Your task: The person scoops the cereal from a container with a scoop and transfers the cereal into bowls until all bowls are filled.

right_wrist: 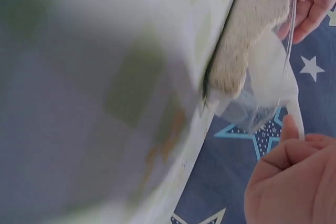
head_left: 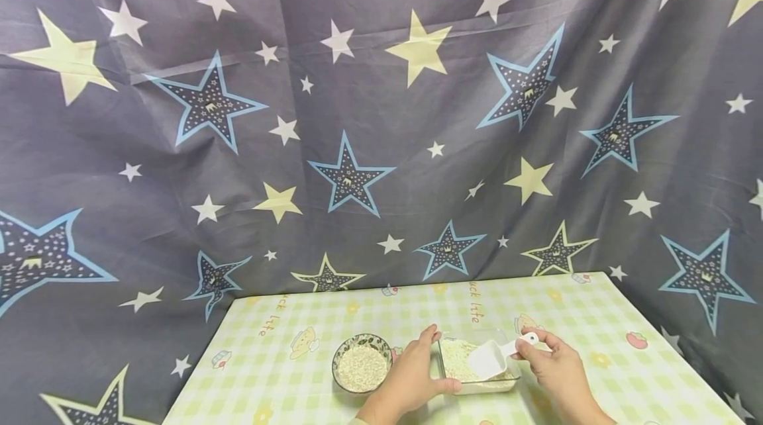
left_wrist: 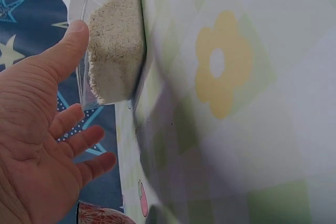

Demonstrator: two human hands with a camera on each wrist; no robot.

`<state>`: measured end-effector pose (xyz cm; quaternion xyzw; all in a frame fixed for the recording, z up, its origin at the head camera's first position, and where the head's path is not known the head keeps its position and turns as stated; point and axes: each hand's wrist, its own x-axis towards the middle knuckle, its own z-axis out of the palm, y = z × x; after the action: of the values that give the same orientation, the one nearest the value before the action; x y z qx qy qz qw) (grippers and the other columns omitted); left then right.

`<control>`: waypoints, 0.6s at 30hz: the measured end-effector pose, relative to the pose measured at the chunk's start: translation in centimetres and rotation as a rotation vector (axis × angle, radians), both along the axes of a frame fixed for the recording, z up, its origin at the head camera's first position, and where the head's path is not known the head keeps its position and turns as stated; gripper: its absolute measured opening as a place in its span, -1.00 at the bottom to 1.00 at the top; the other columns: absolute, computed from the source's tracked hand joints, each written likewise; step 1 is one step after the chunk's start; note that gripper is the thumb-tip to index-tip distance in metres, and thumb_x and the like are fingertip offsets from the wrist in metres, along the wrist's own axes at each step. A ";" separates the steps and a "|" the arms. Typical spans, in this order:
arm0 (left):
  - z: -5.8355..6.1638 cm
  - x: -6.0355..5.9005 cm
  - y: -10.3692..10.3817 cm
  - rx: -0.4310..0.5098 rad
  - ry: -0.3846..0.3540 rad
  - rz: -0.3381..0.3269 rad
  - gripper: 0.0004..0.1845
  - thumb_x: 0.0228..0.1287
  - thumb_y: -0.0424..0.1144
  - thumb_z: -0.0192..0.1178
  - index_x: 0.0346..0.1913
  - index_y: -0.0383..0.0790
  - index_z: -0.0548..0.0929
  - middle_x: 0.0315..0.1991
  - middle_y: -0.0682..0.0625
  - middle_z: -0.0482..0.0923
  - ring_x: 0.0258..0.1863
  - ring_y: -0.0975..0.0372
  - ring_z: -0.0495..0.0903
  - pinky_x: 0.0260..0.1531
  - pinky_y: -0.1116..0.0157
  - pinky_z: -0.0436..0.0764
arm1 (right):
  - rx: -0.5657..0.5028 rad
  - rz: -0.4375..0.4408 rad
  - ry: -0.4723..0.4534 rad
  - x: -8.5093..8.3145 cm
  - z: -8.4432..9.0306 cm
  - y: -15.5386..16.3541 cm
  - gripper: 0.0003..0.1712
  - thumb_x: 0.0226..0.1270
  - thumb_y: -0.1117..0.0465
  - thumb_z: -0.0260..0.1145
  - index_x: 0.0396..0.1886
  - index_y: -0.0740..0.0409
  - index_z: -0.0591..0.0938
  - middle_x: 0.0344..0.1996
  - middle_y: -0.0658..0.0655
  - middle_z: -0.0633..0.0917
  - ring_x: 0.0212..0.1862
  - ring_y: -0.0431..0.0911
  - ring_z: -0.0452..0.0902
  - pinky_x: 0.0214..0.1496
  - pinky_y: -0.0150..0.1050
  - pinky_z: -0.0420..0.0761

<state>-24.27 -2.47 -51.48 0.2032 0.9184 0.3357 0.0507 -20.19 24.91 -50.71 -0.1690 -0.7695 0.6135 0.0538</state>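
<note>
"Starry cloth point(head_left: 357, 107) hangs behind the checked table point(head_left: 286, 405) on my feed. Where's the scoop point(head_left: 487, 360)?"

"I have it tilted inside the box point(right_wrist: 239, 113), its pan against pale grain point(head_left: 457, 353); I can't tell how deep. Its handle juts past the box's right side."

"And the right hand point(head_left: 557, 367)?"

"Just right of the box, fingers pinching that handle."

"The left hand point(head_left: 411, 375)?"

"At the box's left end. On my wrist feed its fingers are loose and spread, thumb against the rim."

"What else do I log?"

"One bowl point(head_left: 385, 345), left of the box beyond the left hand, full of similar grain."
</note>
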 end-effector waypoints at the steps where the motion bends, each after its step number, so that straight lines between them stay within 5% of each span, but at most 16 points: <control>1: 0.0 0.0 0.0 0.001 0.001 0.003 0.27 0.01 0.26 0.59 0.68 -0.22 0.18 0.56 0.04 0.48 0.49 -0.14 0.48 0.34 -0.67 0.14 | 0.002 -0.010 -0.007 0.1 -0.1 -0.2 -0.38 0.48 0.07 0.46 0.40 0.28 0.59 -0.39 -0.05 0.89 -0.30 -0.29 0.66 -0.30 -0.39 0.59; 10: -0.1 -0.2 0.0 0.004 0.003 0.015 0.27 -0.03 0.24 0.62 0.67 -0.20 0.20 0.54 0.06 0.50 0.50 -0.13 0.48 0.35 -0.68 0.08 | -0.088 -0.072 -0.004 0.9 -1.0 -2.0 -0.34 0.51 0.06 0.42 0.45 0.29 0.51 -0.45 -0.09 0.88 -0.58 -0.32 0.34 -0.54 -0.42 0.40; 18: 0.0 0.0 0.0 0.010 0.009 0.006 0.26 -0.02 0.23 0.62 0.66 -0.23 0.21 0.54 0.04 0.51 0.49 -0.14 0.49 0.33 -0.69 0.10 | -0.219 -0.094 0.043 0.4 -1.4 -3.1 -0.42 0.53 0.20 0.40 0.39 0.39 0.49 -0.47 -0.06 0.87 -0.51 -0.33 0.55 -0.50 -0.46 0.46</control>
<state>-24.31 -2.44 -51.48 0.2023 0.9176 0.3392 0.0444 -19.81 21.76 -52.16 -0.1966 -0.6879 0.6941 0.0802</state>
